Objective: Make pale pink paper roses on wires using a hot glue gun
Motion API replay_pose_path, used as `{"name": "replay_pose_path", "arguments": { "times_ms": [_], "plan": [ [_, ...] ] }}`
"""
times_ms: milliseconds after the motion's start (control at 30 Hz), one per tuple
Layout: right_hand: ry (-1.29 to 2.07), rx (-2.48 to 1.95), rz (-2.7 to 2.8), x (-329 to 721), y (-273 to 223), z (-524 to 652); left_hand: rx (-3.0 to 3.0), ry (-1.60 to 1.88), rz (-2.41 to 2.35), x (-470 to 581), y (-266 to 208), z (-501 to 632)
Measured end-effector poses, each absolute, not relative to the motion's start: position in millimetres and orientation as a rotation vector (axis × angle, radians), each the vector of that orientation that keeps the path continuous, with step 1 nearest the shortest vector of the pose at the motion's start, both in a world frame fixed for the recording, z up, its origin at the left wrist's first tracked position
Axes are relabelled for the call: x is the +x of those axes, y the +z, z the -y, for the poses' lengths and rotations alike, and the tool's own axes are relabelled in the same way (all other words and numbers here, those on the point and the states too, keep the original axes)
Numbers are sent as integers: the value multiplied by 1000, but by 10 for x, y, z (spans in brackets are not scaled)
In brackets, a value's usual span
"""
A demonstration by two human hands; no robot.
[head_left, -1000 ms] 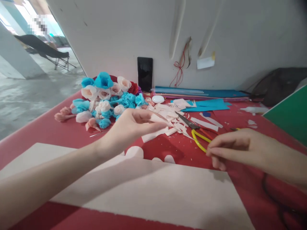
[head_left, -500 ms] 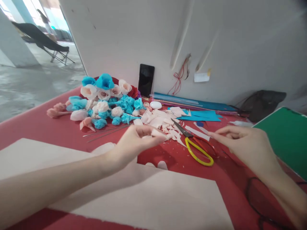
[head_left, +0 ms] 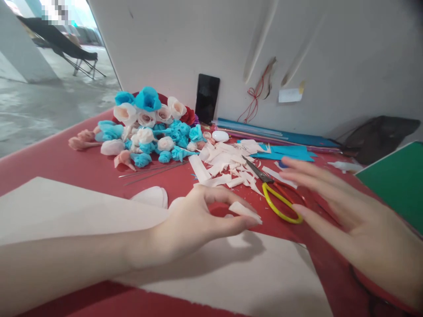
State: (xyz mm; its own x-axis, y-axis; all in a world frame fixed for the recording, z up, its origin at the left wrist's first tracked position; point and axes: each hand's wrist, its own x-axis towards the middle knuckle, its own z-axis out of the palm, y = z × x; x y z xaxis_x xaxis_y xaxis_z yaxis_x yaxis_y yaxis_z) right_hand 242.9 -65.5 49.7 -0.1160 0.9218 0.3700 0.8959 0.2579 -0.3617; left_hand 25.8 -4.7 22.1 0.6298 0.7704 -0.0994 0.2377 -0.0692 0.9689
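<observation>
My left hand (head_left: 205, 215) pinches a small pale pink piece of crepe paper (head_left: 244, 211) between thumb and fingers, above a large pale sheet (head_left: 211, 268). My right hand (head_left: 343, 220) is spread, its fingers apart and slightly blurred, with nothing in it. Its thumb overlaps the yellow handle loop of the scissors (head_left: 280, 209) in view; I cannot tell whether it touches. The scissors lie with dark blades pointing toward a heap of pale paper scraps (head_left: 224, 163). Rounded paper petals (head_left: 152, 196) rest beyond my left wrist.
Blue, white and pink paper flowers (head_left: 148, 136) are piled at the back left, with thin wires (head_left: 155, 171) before them. A phone (head_left: 207, 97) leans on the wall. Blue paper strips (head_left: 284, 152) lie behind the scraps. A green board (head_left: 396, 185) stands at right.
My left hand has come nearer and to the right with the paper piece. My right hand has opened from a pinch and moved toward the scissors' handles. The view has shifted slightly.
</observation>
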Motion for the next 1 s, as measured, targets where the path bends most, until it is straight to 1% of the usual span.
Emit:
{"name": "replay_pose_path", "arguments": {
  "times_ms": [133,333,400,467,533,600,667,733,900,1000],
  "plan": [
    [459,-1594,2135,2336,478,693,1678,561,-815,270,250,84],
    [609,-1453,2170,2117,432,724,1726,596,-745,299,265,91],
    [676,-1487,2121,2117,430,721,1697,604,-775,300,255,94],
    [751,-1581,1982,2165,432,705,1662,656,-818,299,232,96],
    [855,-1594,1724,2239,430,672,1664,684,-825,301,201,85],
    [1052,-1418,1421,2310,419,623,1699,625,-815,305,167,57],
    [1275,-1149,1148,2363,401,567,1728,562,-811,306,142,17],
    [1432,-963,966,2393,383,514,1731,559,-795,310,133,-20],
    [1548,-820,874,2402,389,450,1574,579,-732,426,206,-57],
    [1565,-762,927,2362,404,466,1408,568,-575,596,253,-72]
  ]
}}
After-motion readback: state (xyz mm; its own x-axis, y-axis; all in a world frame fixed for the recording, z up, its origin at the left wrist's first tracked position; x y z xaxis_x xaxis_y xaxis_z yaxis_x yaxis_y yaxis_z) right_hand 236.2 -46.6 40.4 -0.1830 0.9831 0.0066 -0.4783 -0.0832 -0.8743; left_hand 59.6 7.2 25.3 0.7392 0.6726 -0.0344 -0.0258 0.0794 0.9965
